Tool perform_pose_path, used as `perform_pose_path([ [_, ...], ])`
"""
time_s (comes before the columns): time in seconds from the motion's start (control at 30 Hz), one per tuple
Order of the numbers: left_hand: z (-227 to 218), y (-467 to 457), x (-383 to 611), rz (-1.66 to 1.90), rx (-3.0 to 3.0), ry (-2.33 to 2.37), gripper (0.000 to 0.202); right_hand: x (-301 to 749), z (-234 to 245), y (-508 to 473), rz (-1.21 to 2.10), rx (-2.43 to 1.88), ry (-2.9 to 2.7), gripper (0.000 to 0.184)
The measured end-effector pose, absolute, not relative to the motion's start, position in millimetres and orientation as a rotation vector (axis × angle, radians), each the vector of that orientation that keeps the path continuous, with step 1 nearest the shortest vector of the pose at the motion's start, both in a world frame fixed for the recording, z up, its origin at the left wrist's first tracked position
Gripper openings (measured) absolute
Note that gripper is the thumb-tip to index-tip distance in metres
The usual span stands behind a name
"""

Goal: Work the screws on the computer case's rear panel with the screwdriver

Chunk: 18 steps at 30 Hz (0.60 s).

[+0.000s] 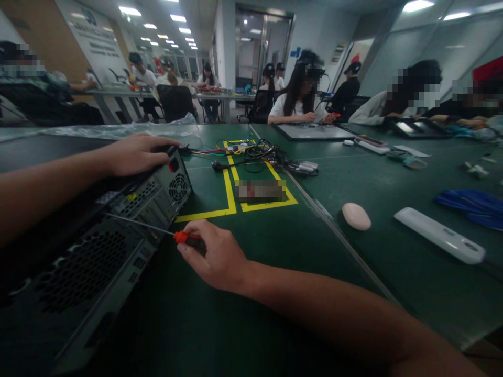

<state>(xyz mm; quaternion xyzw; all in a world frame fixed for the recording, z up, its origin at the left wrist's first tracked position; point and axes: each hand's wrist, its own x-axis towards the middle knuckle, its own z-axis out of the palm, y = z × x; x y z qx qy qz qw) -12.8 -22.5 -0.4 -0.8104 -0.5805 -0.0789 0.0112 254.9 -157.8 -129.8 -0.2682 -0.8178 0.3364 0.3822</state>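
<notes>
Screwdriver [182, 237] in fingers [199, 229] of the right hand [220, 256], tip at the computer case [98, 256], left hand [135, 153] on top.

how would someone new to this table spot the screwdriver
Find the dark computer case along the left of the green table, with the left hand resting on top. In front of its vented back panel, the right hand holds the screwdriver. Its orange-red handle end and straight, thin metal shaft set it apart from the tangled cables beyond.

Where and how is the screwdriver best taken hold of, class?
Likely by the screwdriver handle, from the right: the thin shaft points left toward the computer case, while the thicker handle stands clear of it, where the right hand grips it.
</notes>
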Motion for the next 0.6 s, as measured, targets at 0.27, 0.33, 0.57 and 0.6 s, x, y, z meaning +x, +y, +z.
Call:
perform_pose_path([
  [0.27,0.2,-22.9,-12.4,-0.251,-2.533,-1.818,0.08,255.3,-129.6,-158.4,0.847,-0.672,-2.075,0.025],
  [0.33,0.0,-22.3,-12.9,-0.245,-2.525,-1.832,0.08,255.7,-128.8,-158.5,0.85,-0.668,-2.082,0.026],
  [0.57,-1.4,-22.7,-12.1,-0.265,-2.509,-1.836,0.079,255.4,-128.9,-158.5,0.803,-0.668,-2.084,0.028],
  [0.6,-1.5,-22.9,-11.8,-0.267,-2.483,-1.848,0.078,255.4,-129.2,-158.5,0.798,-0.671,-2.089,0.029],
])
